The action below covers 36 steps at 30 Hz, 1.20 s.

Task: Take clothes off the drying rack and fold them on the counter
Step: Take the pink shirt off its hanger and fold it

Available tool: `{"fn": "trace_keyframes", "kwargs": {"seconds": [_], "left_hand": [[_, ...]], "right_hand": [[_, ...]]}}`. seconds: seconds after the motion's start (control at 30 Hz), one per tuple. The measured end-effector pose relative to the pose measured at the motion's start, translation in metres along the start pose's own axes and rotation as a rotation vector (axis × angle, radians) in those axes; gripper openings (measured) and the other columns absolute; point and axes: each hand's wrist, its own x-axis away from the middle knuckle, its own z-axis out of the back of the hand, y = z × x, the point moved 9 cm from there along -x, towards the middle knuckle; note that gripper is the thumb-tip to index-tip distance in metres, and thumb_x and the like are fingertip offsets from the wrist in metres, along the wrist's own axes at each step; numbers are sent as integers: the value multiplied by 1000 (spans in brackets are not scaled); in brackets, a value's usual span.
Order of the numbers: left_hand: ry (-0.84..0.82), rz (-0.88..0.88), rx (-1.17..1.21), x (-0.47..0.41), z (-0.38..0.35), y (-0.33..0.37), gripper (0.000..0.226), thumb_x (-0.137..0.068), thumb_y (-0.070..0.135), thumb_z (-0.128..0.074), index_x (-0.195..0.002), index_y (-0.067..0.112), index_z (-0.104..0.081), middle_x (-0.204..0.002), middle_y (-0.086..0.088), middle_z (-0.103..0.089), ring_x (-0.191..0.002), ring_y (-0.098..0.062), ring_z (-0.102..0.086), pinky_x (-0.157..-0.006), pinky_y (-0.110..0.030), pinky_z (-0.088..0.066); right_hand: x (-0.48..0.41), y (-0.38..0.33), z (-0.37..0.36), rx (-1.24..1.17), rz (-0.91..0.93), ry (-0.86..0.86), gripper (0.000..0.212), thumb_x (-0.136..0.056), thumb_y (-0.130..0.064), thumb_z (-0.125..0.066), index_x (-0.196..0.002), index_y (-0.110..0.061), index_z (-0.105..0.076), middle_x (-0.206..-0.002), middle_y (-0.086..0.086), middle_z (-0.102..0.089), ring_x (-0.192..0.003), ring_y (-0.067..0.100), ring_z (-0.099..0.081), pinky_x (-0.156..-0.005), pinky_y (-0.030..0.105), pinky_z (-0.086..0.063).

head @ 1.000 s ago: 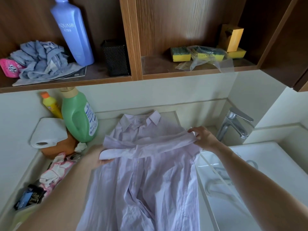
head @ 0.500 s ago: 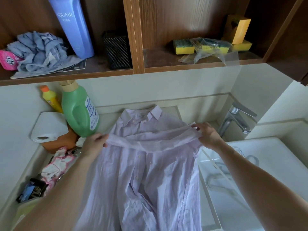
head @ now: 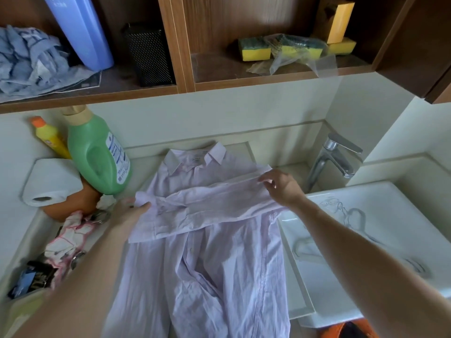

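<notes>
A pale lilac shirt [head: 210, 252] lay spread front-up on the worktop [head: 246, 154], collar [head: 195, 157] towards the wall and tail hanging over the near edge; so the taking-down part seemed done for this garment, though the drying rack was not in view and I could not tell whether more clothes waited on it; the folding itself looked to be at an early stage; one sleeve [head: 207, 201] was laid across the chest from the right shoulder to the left side; the left hand [head: 131, 208] gripped the sleeve's end, thumb on top and fingers tucked beneath the cloth; the right hand [head: 280, 186] pinched the shirt at the shoulder fold, its other fingers loosely curled and apart; no other fold showed, and the body below was creased and at full length; by my reckoning the sides and the lengthwise folds were left to do; the shirt's right edge lay just beside the sink [head: 390, 208], and a green bottle [head: 97, 152] stood close by the left shoulder; no folded pile showed anywhere.
</notes>
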Motion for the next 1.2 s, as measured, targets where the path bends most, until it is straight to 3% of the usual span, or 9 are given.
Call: {"fn": "trace_keyframes", "kwargs": {"seconds": [0.1, 0.2, 0.33, 0.6, 0.73, 0.83, 0.9, 1.03, 1.2], "left_hand": [[11, -48, 34, 8, -5, 10, 59, -81, 7, -80, -135, 3, -55, -133, -12, -54, -112, -22, -53, -93, -34, -42], [-77, -87, 18, 14, -16, 19, 62, -82, -8, -72, -139, 6, -50, -126, -11, -51, -106, -17, -48, -77, -25, -42], [-260, -6, -64, 16, -30, 1, 63, -82, -11, -72, -139, 5, -51, -107, -14, -62, -79, -18, -57, -58, -17, -48], [-175, -38, -20, 9, -11, 15, 67, -77, 7, -78, -139, 14, -53, -130, -9, -59, -110, -19, -56, -100, -42, -51], [-182, -119, 63, 7, -3, 28, 52, -70, 15, -77, -120, 15, -65, -105, -9, -70, -100, -29, -66, -87, -48, -56], [-111, -23, 219, 6, 5, 12, 74, -79, -9, -70, -143, 13, -40, -97, -10, -67, -94, -30, -64, -74, -39, -52], [-150, 6, 223, 5, 2, -1, 61, -80, -14, -66, -136, 9, -55, -100, -12, -69, -88, -27, -64, -69, -33, -49], [-165, 54, 309, 6, 3, -8, 23, -81, -9, -69, -77, 10, -81, -85, -16, -75, -90, -31, -66, -79, -34, -51], [-453, 305, 373, 18, -16, -31, 32, -87, 29, -74, -106, 3, -75, -106, -17, -74, -97, -31, -70, -92, -44, -51]], "right_hand": [[7, -42, -32, -39, 197, -26, 24, -89, -5, -62, -105, -18, -74, -112, 5, -66, -97, 23, -66, -89, 31, -50], [13, -54, -85, -13, 97, -344, 35, -94, -20, -63, -129, -20, -63, -146, 8, -44, -127, 25, -51, -106, 33, -39], [27, -46, -131, 89, 37, -646, 45, -92, -31, -67, -135, -22, -58, -151, 12, -38, -143, 23, -32, -113, 30, -25], [13, -34, -122, -29, -31, -453, 26, -92, -24, -66, -117, -23, -70, -136, -1, -53, -130, 15, -48, -107, 20, -33], [-2, -30, -88, -55, 16, -135, 21, -89, -11, -63, -105, -19, -75, -122, 1, -62, -113, 19, -60, -92, 25, -47], [-12, -21, -63, -43, 11, 37, 33, -84, -3, -62, -113, -15, -71, -126, 6, -61, -111, 27, -63, -88, 31, -49], [-21, -11, -64, -7, -53, -41, 47, -84, -6, -62, -129, -18, -60, -143, 5, -49, -120, 27, -59, -96, 36, -48], [-30, 6, -77, 134, -194, -258, 68, -88, -19, -60, -150, -28, -33, -161, -2, -23, -132, 27, -48, -107, 38, -41], [-43, 18, -96, 227, -199, -345, 50, -91, -43, -61, -135, -21, -51, -140, 10, -48, -127, 29, -50, -102, 36, -42]]}}
